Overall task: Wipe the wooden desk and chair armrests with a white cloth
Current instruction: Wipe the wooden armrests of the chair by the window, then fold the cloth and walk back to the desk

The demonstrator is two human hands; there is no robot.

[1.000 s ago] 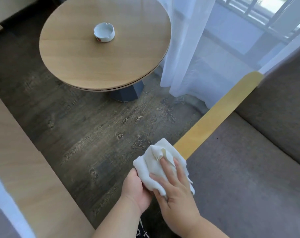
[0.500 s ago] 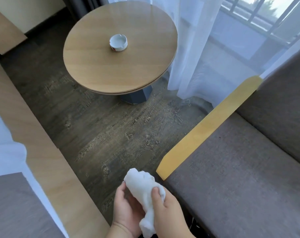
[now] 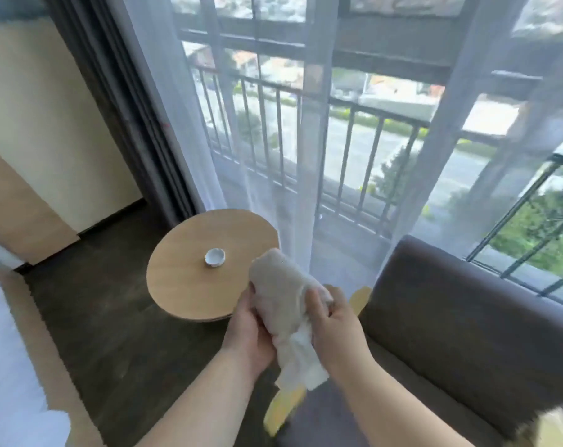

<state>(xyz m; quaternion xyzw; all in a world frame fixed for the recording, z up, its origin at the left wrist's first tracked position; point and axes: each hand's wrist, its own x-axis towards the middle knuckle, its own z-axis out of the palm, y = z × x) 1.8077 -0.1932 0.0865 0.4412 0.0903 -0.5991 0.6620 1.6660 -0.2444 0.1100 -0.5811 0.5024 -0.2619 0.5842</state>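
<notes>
Both hands are raised mid-scene, off every surface. The crumpled white cloth point(image 3: 283, 304) is held in the air between them. It is above the pale yellow wooden armrest point(image 3: 285, 406) of the grey-brown upholstered chair point(image 3: 451, 317) and does not touch it.

Left hand point(image 3: 251, 330): fingers curled round the cloth's left side.
Right hand point(image 3: 335, 321): thumb and fingers closed on its right side.
A loose tail of cloth hangs below the grip.

Risks, as I judge them:
- The cloth is a tight wad. Wiped like that it would meet the wood on a small patch and could leave strips unwiped, so it wants refolding flatter.
- A small white ceramic ashtray point(image 3: 214, 257) sits near the middle of the round light-wood table point(image 3: 177, 285), far left of the hands. A broad sweep could shove it over the rim onto the dark wooden floor point(image 3: 112, 333).
- A sheer white curtain point(image 3: 241, 140) hangs just beside the table's far right rim, where the dangling tail could snag it.
- Whether the pale blur at near right is the second armrest, I cannot tell.
</notes>
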